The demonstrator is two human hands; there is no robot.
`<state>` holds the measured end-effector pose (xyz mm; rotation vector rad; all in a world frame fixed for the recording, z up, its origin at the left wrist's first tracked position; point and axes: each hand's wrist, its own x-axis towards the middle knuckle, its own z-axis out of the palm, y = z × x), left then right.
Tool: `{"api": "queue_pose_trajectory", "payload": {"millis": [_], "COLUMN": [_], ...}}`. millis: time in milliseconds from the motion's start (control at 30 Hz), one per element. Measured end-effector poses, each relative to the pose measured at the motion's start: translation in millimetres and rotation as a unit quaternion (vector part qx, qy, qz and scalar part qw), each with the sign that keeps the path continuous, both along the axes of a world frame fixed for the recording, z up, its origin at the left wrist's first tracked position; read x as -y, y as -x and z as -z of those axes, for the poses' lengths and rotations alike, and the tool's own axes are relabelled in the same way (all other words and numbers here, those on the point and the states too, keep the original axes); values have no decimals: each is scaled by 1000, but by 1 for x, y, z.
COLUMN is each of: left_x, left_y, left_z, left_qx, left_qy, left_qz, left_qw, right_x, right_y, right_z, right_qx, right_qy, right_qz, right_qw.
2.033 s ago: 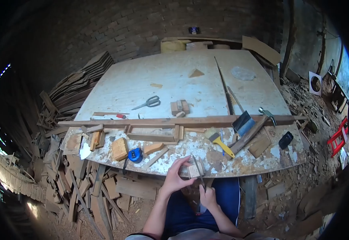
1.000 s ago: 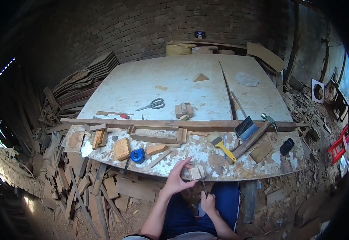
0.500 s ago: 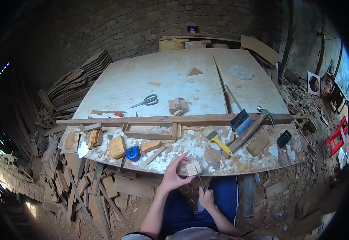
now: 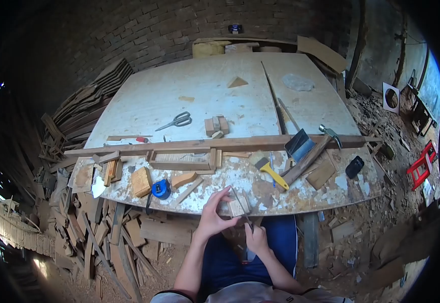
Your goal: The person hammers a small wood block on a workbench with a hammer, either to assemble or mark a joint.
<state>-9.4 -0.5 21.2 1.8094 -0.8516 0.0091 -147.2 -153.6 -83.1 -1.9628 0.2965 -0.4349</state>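
Note:
My left hand (image 4: 215,216) grips a small, pale wooden block (image 4: 236,207) at the front edge of the workbench, thumb below and fingers behind it. In my right hand (image 4: 257,239) is a thin, dark file-like tool (image 4: 244,214), its handle inside my closed fingers. The tool slants up and left across the face of the block, seemingly touching it. Whether it is a file or a narrow blade is too small to tell. Left of my left hand lie a thin wood strip (image 4: 189,190), a shaped wood piece (image 4: 183,179) and a blue tape measure (image 4: 161,189).
A long wooden beam (image 4: 179,146) crosses the workbench (image 4: 144,111). Scissors (image 4: 178,120) and small blocks (image 4: 216,125) lie beyond it. To the right are a yellow-handled brush (image 4: 275,177), a hammer (image 4: 329,135) and a black object (image 4: 354,166). Scrap wood (image 4: 124,252) litters the floor.
The file-like tool has slid up and left across the block, and my right hand has moved with it. My left hand still holds the block. The whole view has shifted slightly.

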Motion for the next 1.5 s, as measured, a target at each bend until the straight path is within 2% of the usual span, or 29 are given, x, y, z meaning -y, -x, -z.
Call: {"api": "queue_pose_trajectory", "payload": {"millis": [100,167,267,300,367,467,500,567,600,700,733,800,867,900,933,1067,1133,1200,1300,1367,1433,1500], "left_x": [1,0,1,3,1,3,5,3,4,3,3,4,3,4,5,3,4,4,5,4,4,4], "left_y": [-4,-1,-3,-3,-4,-3,-6,-5,-4,-4,-4,-6,-4,-5,-5,-6,-9,-4,-7,-7,-10,-7], "left_z": [-6,-2,1,-3,-1,-6,-7,-4,-1,-4,-2,0,1,-2,1,2,-3,2,2,4,5,8], "left_qx": [5,0,-13,4,-7,-9,-1,7,-2,-6,-4,-8,-15,-11,-9,-6,-2,-4,1,-5,4,-14], "left_qy": [1,6,17,13,8,7,11,12,20,7,7,12,10,9,15,-4,0,1,5,1,1,10], "left_qz": [1,-2,-5,-6,-4,-4,-4,-5,-11,-8,-10,-11,-14,-15,-13,-14,-11,-13,-8,-9,-10,-15], "left_qw": [1000,1000,1000,1000,1000,1000,1000,1000,1000,1000,1000,1000,1000,1000,1000,1000,1000,1000,1000,1000,1000,1000], "right_x": [-7,-12,-2,0,-3,-7,-4,-1,3,0,-4,-6,-7,-4,-4,-14,-8,-1,-7,-16,-16,-5], "right_y": [15,20,8,5,10,31,28,13,9,22,29,26,21,15,16,37,24,14,16,34,28,18], "right_z": [63,74,15,-8,20,91,76,2,-9,50,75,64,25,3,8,93,67,6,36,107,75,21], "right_qx": [25,36,-39,-36,-5,-12,-7,-6,-35,-20,-17,-21,-59,-59,-53,-21,-14,-38,-24,8,35,-83], "right_qy": [2,20,51,15,21,20,25,28,4,33,2,3,40,-17,-7,-21,33,40,11,-10,-19,48], "right_qz": [26,44,-7,-17,11,19,9,-11,-22,8,16,7,-8,-23,-17,20,18,-6,4,4,19,4], "right_qw": [999,998,998,999,1000,1000,1000,1000,999,999,1000,1000,997,998,998,999,999,998,1000,1000,999,995]}}
